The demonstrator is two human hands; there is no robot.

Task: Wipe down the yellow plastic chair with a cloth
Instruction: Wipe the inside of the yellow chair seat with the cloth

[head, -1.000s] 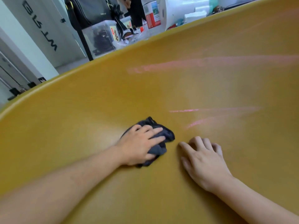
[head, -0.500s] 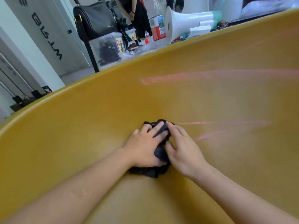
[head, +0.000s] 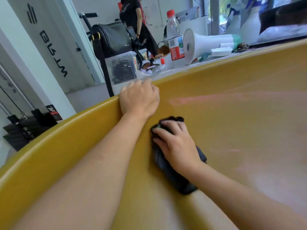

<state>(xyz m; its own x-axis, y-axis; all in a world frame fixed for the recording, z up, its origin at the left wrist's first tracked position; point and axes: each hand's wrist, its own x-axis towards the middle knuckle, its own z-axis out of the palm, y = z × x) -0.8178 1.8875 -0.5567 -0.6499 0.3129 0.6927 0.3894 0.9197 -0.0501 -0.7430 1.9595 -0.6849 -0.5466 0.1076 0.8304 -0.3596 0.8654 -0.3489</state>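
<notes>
The yellow plastic chair fills most of the view, its curved rim running from lower left to upper right. Faint pink streaks mark its surface. My left hand is hooked over the top rim, fingers curled around the edge. My right hand presses a dark grey cloth flat against the chair surface just below the left wrist. Part of the cloth is hidden under the palm.
Behind the rim stands a cluttered table with a white megaphone, a plastic water bottle, a clear box and a black bag. A person in black stands farther back. Dark weights lie at left.
The cloth passed from my left hand to my right. My left hand rose to the chair rim and gripped it. The view tilted up, showing more of the table.
</notes>
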